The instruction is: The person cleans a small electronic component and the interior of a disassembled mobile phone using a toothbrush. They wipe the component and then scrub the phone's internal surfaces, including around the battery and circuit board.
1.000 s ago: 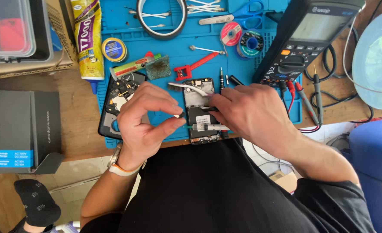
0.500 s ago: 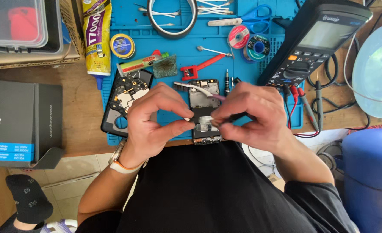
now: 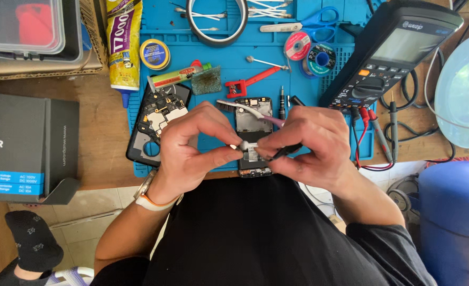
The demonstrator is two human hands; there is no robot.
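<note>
- Far left: grey box [image 3: 28,148] on wooden bench, well apart, no risk.
- Opened phone back shell [image 3: 158,124] lies just left of left hand; a wrist slip could knock it off the near mat [image 3: 213,69] edge.
- Left hand [image 3: 189,145] pinches small white cap [image 3: 235,146]; loose pinch could drop it.
- Small syringe tube [image 3: 251,151] between both hands, above open phone frame [image 3: 253,127]; a squeeze could spill paste on it.
- Right hand [image 3: 308,143] grasps the tube plus a dark tool [image 3: 286,151]; crowded grip may slip.
- Multimeter [image 3: 388,50] leads near right; snag risk.
</note>
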